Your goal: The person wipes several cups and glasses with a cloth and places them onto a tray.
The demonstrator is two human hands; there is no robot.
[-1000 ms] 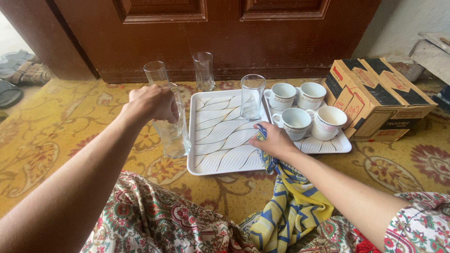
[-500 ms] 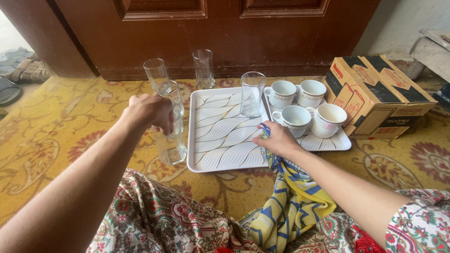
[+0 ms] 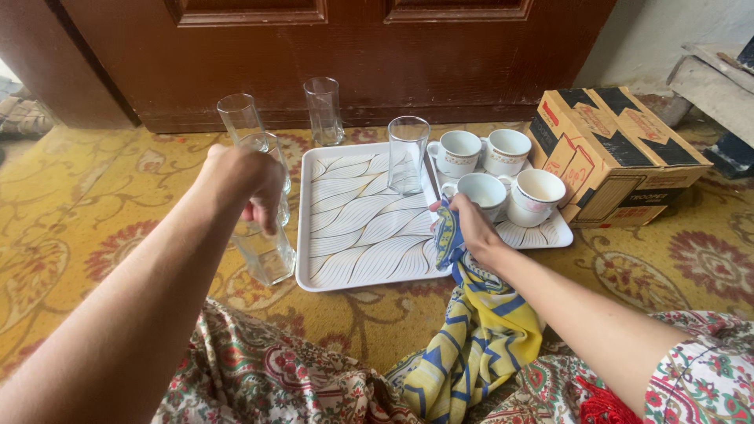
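Observation:
My left hand (image 3: 239,182) grips the rim of a tall clear glass (image 3: 266,255) that stands on the patterned carpet, just left of a white tray (image 3: 353,228) with a leaf pattern. My right hand (image 3: 469,224) clutches a blue and yellow cloth (image 3: 471,330) at the tray's right edge, close to a white cup (image 3: 481,191). Another clear glass (image 3: 408,155) stands upright on the tray's far part. A second tray (image 3: 542,233) to the right carries several white cups.
Two more glasses (image 3: 236,116) (image 3: 323,110) stand on the carpet before a dark wooden door (image 3: 338,55). A further glass (image 3: 275,157) sits behind my left hand. A cardboard box (image 3: 613,157) lies to the right of the cups. My floral-clad lap fills the bottom.
My left hand has drawn the glass slightly nearer to me along the tray's left side. My right hand has lifted off the tray with the cloth and turned toward the cups.

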